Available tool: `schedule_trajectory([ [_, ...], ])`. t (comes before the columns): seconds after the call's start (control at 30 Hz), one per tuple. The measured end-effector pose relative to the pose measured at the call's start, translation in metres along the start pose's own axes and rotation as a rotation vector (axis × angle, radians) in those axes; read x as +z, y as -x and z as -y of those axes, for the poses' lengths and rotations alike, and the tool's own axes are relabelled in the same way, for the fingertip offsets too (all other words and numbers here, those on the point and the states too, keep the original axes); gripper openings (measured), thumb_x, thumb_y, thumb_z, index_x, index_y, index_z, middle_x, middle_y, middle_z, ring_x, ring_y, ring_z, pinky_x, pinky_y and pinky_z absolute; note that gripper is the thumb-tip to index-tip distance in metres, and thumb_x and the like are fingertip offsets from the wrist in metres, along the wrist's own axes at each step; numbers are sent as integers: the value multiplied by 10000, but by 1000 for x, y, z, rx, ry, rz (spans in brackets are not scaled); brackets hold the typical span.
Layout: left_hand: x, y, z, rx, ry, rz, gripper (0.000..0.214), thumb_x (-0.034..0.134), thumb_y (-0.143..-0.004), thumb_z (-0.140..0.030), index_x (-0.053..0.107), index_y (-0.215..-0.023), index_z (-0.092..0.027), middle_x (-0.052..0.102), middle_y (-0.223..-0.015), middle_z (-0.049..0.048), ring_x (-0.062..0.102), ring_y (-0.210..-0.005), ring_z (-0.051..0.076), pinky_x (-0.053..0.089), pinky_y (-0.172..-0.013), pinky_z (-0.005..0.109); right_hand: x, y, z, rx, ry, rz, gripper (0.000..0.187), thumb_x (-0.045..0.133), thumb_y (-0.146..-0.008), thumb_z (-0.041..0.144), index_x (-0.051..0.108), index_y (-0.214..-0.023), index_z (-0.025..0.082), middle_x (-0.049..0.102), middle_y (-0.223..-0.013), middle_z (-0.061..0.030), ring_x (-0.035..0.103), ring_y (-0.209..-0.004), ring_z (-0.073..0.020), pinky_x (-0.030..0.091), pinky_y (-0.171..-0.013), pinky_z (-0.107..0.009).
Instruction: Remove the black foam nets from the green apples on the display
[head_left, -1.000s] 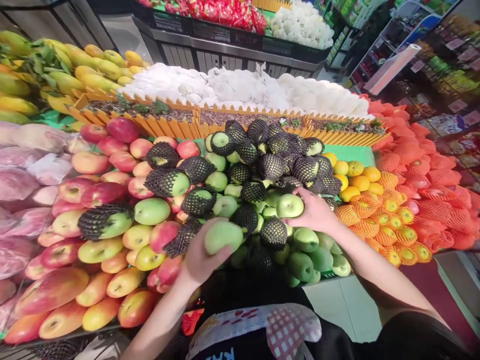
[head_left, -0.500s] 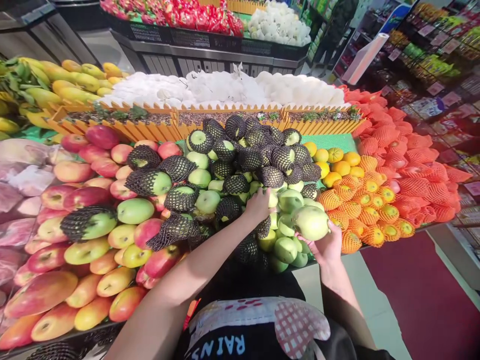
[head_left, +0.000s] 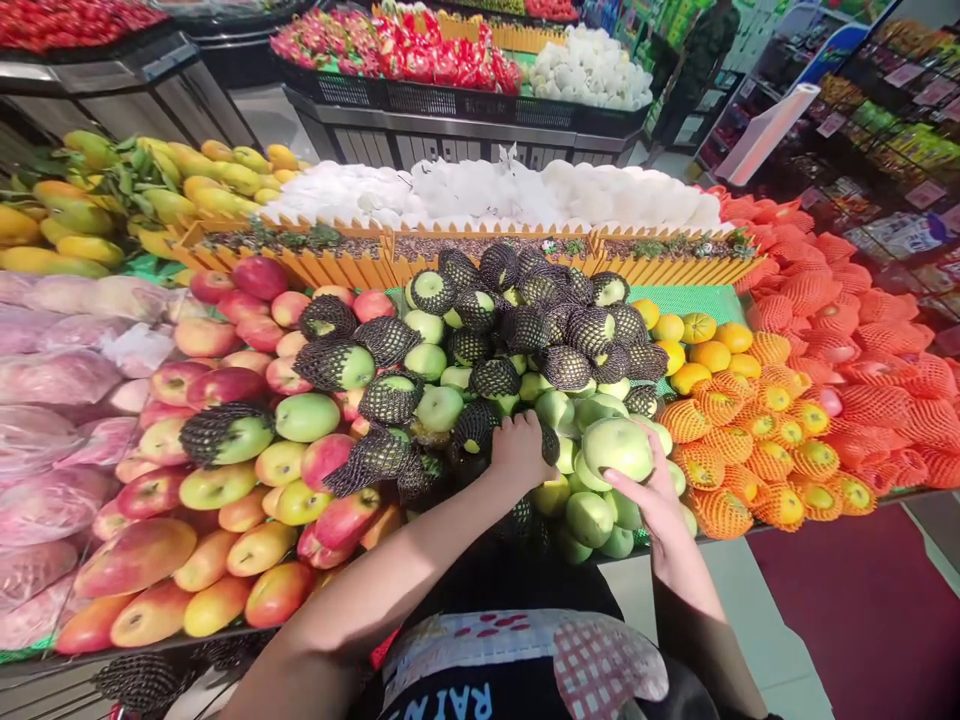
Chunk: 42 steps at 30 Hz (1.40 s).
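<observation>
One hand, the right hand [head_left: 661, 497], half closed, cups a pale green fruit [head_left: 616, 447] in front of the orange fence [head_left: 337, 270]; the left hand [head_left: 519, 452] bends over beside a netted fruit [head_left: 551, 445], its grip I cannot tell. Farther from the fence, green fruits [head_left: 589, 518] are heaped; a careless push could make some roll.

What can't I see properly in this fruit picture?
In the head view now:
- Whatever the left hand may hold: hidden by the hand itself.
- Part of the green fruit in the right hand: behind the thumb.
- The far person's head: cut off by the top edge.
- Shelf tag writing: too small, blurred.
</observation>
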<state>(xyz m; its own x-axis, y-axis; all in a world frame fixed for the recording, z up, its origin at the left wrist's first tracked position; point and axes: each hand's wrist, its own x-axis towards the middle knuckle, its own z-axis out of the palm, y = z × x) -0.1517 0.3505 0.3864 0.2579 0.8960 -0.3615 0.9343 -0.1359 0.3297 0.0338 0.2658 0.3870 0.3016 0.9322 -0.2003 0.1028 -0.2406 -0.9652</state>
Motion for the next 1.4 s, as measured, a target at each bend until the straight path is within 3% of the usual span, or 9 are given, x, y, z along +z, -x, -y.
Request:
schedule_trajectory([
  [0.23, -115, -28, 104, -188, 407, -500, 631, 815, -619, -546, 533, -1077, -216, 721, -1047, 129, 710, -961, 360, 540, -807, 456, 32, -18, 13, -230, 722, 454, 804, 866, -625, 410, 458, -1317, 372, 671, -1283, -62, 636, -1180, -400, 522, -1021, -592],
  [0.4, -155, -76, 150, -287, 475, -752, 790, 790, -598, -652, 491, -1181, -211, 658, -1176, 83, 634, -1191, 360, 470, -988, 530, 74, -31, -6, -412, 1065, 635, 691, 753, -686, 137, 569, -1350, 198, 680, -1296, -165, 590, -1238, -412, 516, -1060, -552],
  [0.57, -160, -93, 148, -226, 586, -858, 838, 802, -600, -607, 519, -1271, -192, 674, -1249, 78, 625, -1229, 340, 461, -1080, 514, 82, -47, -19, -616, 1304, 722, 597, 391, -895, -36, 594, -1407, 193, 631, -1410, -187, 611, -1275, -361, 548, -1031, -537],
  [0.73, -155, -104, 149, -183, 1127, -764, 515, 781, -615, -523, 665, -995, -195, 763, -1012, 76, 715, -1022, 308, 577, -941, 461, 73, -93, 35, -648, 989, 989, 623, 784, -783, 245, 610, -1380, 204, 657, -1371, -156, 614, -1266, -377, 518, -1084, -565],
  [0.8, -159, -107, 150, -144, 1507, -595, 389, 702, -698, -528, 673, -926, -214, 771, -967, 54, 723, -1005, 276, 615, -858, 406, 79, -131, 74, -655, 897, 707, 463, 759, -828, 333, 667, -1263, 207, 719, -1193, -126, 675, -1095, -333, 580, -970, -527],
  [0.87, -166, -107, 150, -111, 1778, -485, 327, 660, -762, -530, 673, -927, -247, 777, -1008, 24, 712, -1051, 247, 628, -850, 376, 91, -178, 109, -821, 935, 382, 378, 620, -920, 275, 635, -1286, 185, 670, -1278, -159, 603, -1219, -353, 491, -1079, -579],
  [0.93, -173, -105, 150, -80, 1889, -493, 327, 674, -778, -552, 667, -963, -282, 774, -1088, -1, 690, -1117, 239, 630, -891, 386, 107, -227, 132, -857, 1093, 308, 622, 659, -835, 173, 508, -1437, 135, 523, -1474, -209, 472, -1383, -403, 420, -1147, -598],
  [1.1, -180, -100, 156, 29, 1801, -581, 447, 685, -776, -651, 680, -1040, -289, 748, -1194, 59, 638, -1248, 310, 623, -946, 496, 129, -307, 143, -724, 1574, 710, 919, 762, -637, -36, 489, -1486, 185, 535, -1495, -244, 602, -1270, -468, 538, -992, -602],
  [1.4, -174, -119, 173, 38, 1693, -609, 470, 666, -811, -634, 678, -1059, -234, 738, -1200, 76, 627, -1275, 344, 630, -925, 467, 147, -328, 138, -939, 1705, 951, 921, 910, -562, 106, 586, -1407, 273, 586, -1474, -147, 597, -1240, -474, 590, -855, -536],
])
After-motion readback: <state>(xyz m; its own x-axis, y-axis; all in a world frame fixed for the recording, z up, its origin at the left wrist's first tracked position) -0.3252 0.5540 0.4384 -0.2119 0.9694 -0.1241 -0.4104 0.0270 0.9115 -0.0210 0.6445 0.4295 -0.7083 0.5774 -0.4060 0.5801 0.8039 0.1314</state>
